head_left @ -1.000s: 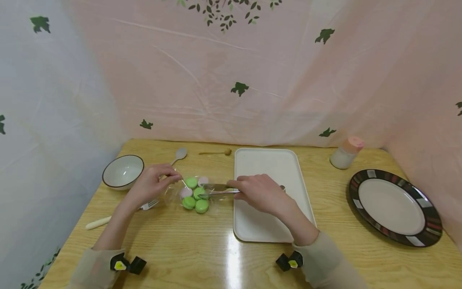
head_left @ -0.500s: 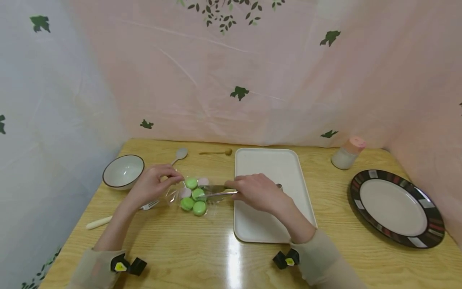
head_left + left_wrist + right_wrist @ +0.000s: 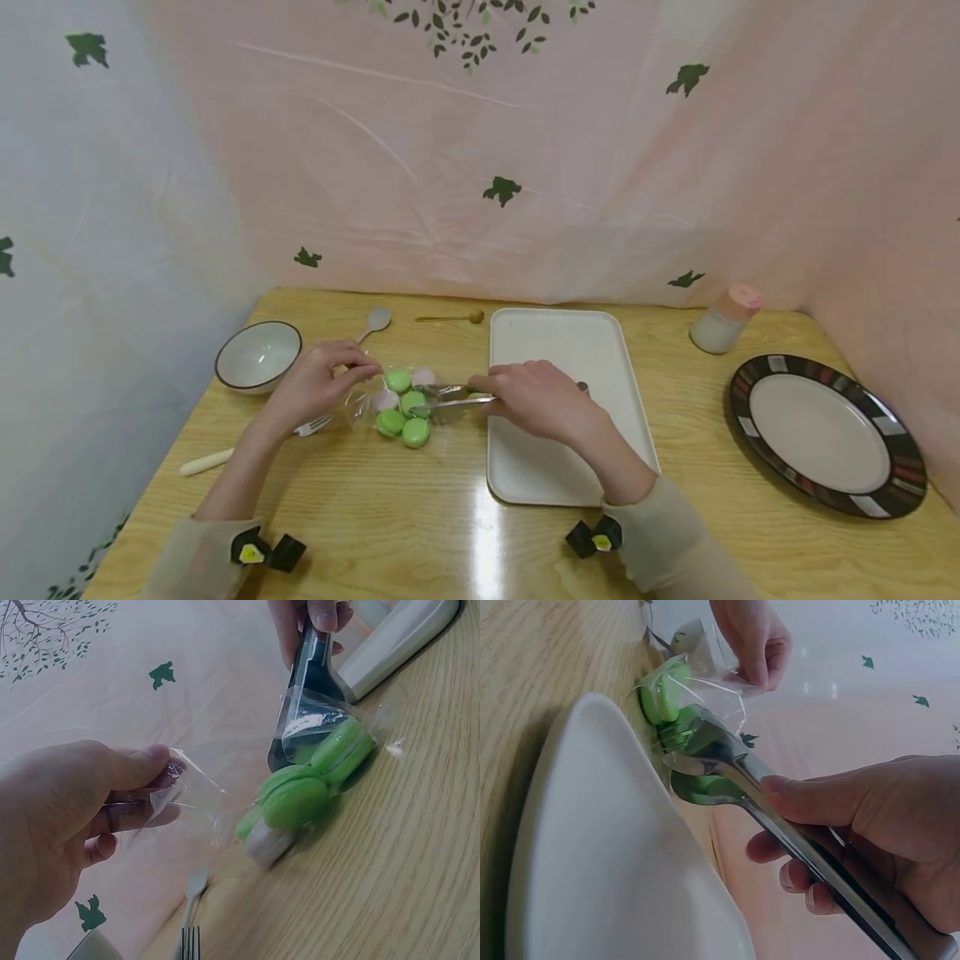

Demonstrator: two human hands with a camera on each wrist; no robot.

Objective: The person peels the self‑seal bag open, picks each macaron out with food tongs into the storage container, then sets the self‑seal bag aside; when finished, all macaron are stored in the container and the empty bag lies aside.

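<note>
My left hand (image 3: 322, 379) pinches the edge of a clear plastic bag (image 3: 199, 799) between thumb and fingers. Inside the bag lie several green macarons (image 3: 415, 432) and a few pale pink macarons (image 3: 386, 401). Metal tongs (image 3: 840, 889) are gripped in my right hand (image 3: 543, 400), which hovers over the left part of the white tray (image 3: 555, 333). Their two ends point left, spread slightly apart, and reach into the bag beside a green macaron (image 3: 660, 694). Whether the tongs touch a macaron is hard to tell through the shiny film.
A brown-rimmed bowl (image 3: 258, 357) stands behind my left forearm. The fork (image 3: 313, 425) and spoon (image 3: 378, 318) lie nearby, and a small golden stick (image 3: 446, 318) is at the back. On the right are a pink-capped jar (image 3: 723, 319) and a dark-rimmed plate (image 3: 817, 429).
The tongs have shifted slightly with my right hand. The front green macarons have slid a little left and toward me in the bag. My left hand has barely moved.
</note>
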